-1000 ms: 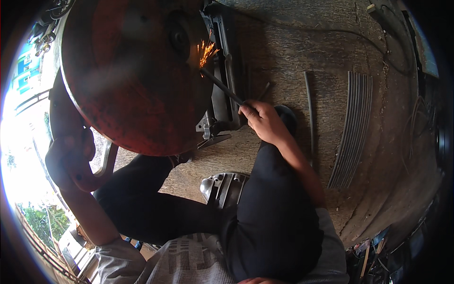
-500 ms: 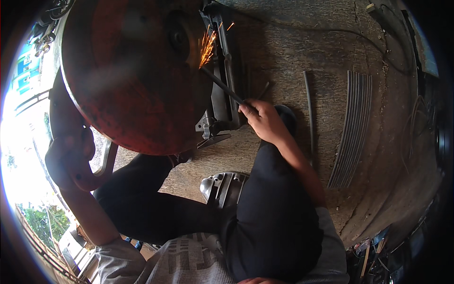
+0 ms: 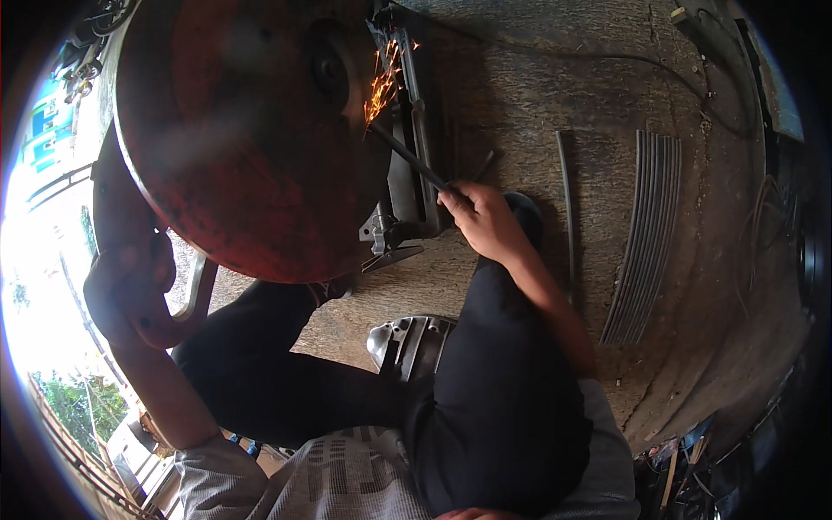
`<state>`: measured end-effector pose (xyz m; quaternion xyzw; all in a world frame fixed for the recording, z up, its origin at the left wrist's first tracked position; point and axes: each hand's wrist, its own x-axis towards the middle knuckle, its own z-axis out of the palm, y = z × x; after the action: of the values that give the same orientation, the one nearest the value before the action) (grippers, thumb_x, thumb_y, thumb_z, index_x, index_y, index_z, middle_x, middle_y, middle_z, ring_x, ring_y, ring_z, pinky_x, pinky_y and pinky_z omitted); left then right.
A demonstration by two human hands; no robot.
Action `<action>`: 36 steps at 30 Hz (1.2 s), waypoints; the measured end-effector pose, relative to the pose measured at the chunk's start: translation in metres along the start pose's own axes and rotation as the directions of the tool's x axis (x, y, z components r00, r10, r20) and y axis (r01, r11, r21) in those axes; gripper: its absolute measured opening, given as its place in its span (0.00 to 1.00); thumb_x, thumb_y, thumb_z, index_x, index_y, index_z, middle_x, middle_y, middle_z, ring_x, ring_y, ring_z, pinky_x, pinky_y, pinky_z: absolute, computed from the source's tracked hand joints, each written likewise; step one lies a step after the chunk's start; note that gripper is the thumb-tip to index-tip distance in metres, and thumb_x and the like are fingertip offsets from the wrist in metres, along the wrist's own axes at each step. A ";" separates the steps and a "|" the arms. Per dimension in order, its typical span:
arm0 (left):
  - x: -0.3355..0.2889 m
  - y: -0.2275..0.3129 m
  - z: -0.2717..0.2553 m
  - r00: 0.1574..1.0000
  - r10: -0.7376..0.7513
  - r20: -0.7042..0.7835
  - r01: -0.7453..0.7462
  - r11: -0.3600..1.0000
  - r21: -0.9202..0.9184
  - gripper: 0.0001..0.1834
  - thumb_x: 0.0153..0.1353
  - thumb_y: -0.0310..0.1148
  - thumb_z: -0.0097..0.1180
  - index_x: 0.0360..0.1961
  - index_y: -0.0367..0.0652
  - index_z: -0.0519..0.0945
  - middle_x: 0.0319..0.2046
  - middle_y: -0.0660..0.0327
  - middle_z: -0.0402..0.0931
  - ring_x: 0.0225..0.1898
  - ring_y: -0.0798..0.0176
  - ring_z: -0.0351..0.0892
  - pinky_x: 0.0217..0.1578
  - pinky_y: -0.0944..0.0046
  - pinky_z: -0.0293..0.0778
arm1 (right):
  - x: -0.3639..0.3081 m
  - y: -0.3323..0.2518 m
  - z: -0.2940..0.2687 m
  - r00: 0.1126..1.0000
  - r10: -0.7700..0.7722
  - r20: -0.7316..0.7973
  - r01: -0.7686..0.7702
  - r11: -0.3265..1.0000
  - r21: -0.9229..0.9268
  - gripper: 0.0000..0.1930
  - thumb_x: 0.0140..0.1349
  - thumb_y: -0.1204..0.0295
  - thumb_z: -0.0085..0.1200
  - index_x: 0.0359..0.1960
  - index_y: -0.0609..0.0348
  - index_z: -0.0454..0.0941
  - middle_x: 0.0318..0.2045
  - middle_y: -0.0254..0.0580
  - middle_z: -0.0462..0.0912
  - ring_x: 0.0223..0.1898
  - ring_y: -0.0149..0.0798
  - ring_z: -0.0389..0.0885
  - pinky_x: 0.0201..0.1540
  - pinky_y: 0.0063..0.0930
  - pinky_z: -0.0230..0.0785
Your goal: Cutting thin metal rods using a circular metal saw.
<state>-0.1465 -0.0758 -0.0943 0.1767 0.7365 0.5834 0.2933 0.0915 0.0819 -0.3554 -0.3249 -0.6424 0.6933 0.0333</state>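
Note:
At the upper left is a large cut-off saw, its round red-and-black guard [image 3: 234, 173] filling much of the view. My left hand [image 3: 130, 295] is closed round the saw's curved handle [image 3: 201, 290]; part of the grip is hidden by the fingers. My right hand [image 3: 484, 217] pinches a dark metal rod [image 3: 407, 156] that slants up and left to the edge of the guard. Orange sparks [image 3: 381, 91] fly upward from the rod's far end, where the contact with the disc is hard to make out. Beside the rod stands the saw's metal base and clamp [image 3: 403, 230].
Several thin metal rods [image 3: 646, 234] lie side by side on the worn wooden floor [image 3: 598, 95] at the right. One single rod [image 3: 567, 199] lies nearer my right forearm. A black cable [image 3: 624, 56] runs across the far side. Between my legs sits a ribbed metal casing [image 3: 412, 342].
The spray of sparks has changed shape and spread somewhat. Both hands, the rod and the saw look almost unmoved.

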 end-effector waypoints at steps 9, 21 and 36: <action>0.002 -0.007 -0.003 1.000 -0.001 0.011 0.001 1.000 0.003 0.11 0.51 0.33 0.50 0.33 0.37 0.70 0.20 0.64 0.65 0.20 0.67 0.61 0.20 0.69 0.55 | 0.001 0.001 0.000 0.999 -0.032 -0.020 0.031 0.998 -0.046 0.14 0.66 0.63 0.49 0.34 0.63 0.77 0.16 0.45 0.74 0.19 0.40 0.75 0.25 0.33 0.65; 0.002 -0.005 -0.002 0.999 0.005 0.032 -0.006 1.000 0.009 0.12 0.51 0.34 0.50 0.33 0.37 0.70 0.20 0.63 0.65 0.20 0.68 0.61 0.20 0.69 0.55 | 0.000 0.002 0.000 0.991 -0.111 -0.074 0.107 0.993 -0.052 0.16 0.67 0.61 0.47 0.33 0.65 0.76 0.11 0.31 0.63 0.16 0.23 0.61 0.20 0.25 0.56; 0.002 -0.006 -0.006 0.999 0.001 0.054 -0.002 1.000 0.010 0.13 0.51 0.34 0.50 0.34 0.36 0.70 0.20 0.63 0.65 0.21 0.68 0.61 0.21 0.69 0.56 | 0.001 -0.006 0.000 0.990 -0.076 -0.116 0.057 0.985 -0.160 0.15 0.65 0.61 0.49 0.34 0.63 0.78 0.18 0.53 0.75 0.22 0.51 0.78 0.26 0.39 0.66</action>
<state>-0.1514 -0.0805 -0.0996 0.1944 0.7311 0.5750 0.3117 0.0886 0.0835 -0.3507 -0.3463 -0.7021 0.6183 0.0699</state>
